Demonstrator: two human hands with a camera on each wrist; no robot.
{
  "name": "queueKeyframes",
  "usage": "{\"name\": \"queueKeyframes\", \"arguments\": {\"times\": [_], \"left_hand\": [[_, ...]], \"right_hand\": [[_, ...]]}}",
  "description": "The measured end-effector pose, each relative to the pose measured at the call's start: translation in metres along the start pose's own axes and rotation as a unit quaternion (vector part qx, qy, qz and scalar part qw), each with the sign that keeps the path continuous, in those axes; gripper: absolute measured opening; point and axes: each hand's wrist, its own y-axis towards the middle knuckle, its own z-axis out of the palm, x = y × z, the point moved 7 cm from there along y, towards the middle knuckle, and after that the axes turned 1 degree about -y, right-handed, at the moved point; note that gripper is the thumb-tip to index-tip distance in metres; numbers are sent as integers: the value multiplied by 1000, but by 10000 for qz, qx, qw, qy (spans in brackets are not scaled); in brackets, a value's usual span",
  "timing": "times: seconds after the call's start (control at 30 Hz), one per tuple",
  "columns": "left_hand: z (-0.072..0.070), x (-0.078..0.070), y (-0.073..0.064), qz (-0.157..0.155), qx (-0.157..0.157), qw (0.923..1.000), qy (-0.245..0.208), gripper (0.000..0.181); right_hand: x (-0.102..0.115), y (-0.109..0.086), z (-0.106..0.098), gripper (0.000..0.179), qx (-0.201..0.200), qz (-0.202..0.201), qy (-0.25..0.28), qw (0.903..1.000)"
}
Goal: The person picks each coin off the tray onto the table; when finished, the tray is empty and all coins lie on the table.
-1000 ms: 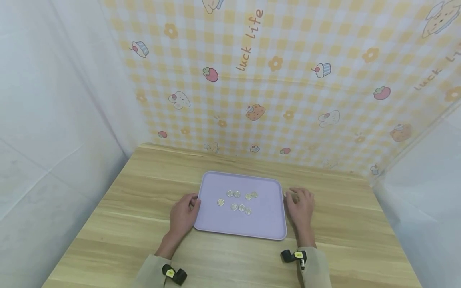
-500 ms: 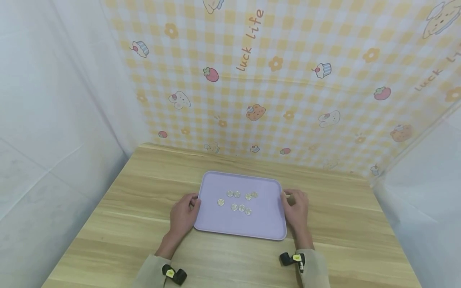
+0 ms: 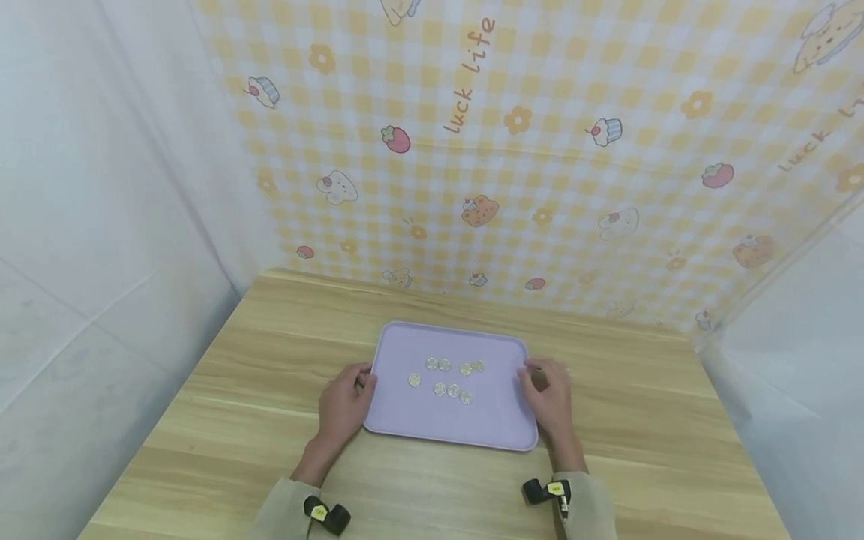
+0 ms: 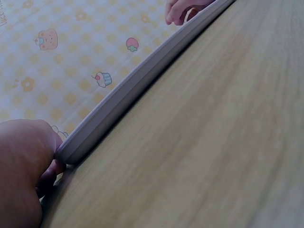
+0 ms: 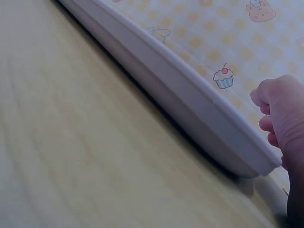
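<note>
Drawn closer since the earlier frame, a person's right hand point(image 3: 553, 397) now reaches the right rim of a lavender tray point(image 3: 432, 420) that sits on a wood-grain table point(image 3: 229, 375), after standing just outside it; the left hand point(image 3: 343, 405) and the tray lie about where they did. The left hand pinches the tray's left side, thumb on the rim and fingers tucked beneath, as the left wrist view shows. The right thumb crosses just over the opposite rim while the other fingers, bent and set apart from the thumb, lie along the outside; whether they press on the tray or only hover at it cannot be told.

Eight silver-coloured coins point(image 3: 454, 391) lie flat near the middle of the tray: two pairs at the back, one alone to the left and a row of three in front. The raised rim probably serves to keep them from sliding off. With hands on opposite short sides, the tray would likely be steadied evenly, and the coins' central place probably leaves both edges free for the fingers.

Beige sleeves point(image 3: 587, 510) carry small black wrist cameras point(image 3: 327, 516), each turned inward, apparently for a view of the hands. Behind the table hangs a yellow-checked cloth point(image 3: 513, 172) printed with cupcakes and strawberries.
</note>
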Motion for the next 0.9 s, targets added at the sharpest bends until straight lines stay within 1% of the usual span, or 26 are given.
{"name": "queueKeyframes", "arguments": {"times": [0.17, 0.37, 0.5, 0.6, 0.77, 0.9], "left_hand": [[-2, -1, 0, 63, -60, 10000, -20, 25], [-3, 0, 0, 114, -78, 9999, -40, 25], [-2, 2, 1, 91, -78, 9999, -20, 25], [-1, 4, 1, 83, -96, 9999, -14, 25], [1, 4, -1, 76, -75, 9999, 15, 25], [1, 2, 0, 109, -82, 9999, 50, 25]], "right_hand": [[5, -1, 3, 18, -12, -153, 21, 9999], [20, -5, 13, 20, 267, -347, 12, 9990], [25, -6, 18, 18, 409, -445, -101, 9981], [29, -7, 22, 17, 612, -529, -334, 9962], [42, -11, 30, 18, 1076, -828, -744, 9879], [52, -13, 40, 20, 1528, -781, -864, 9814]]}}
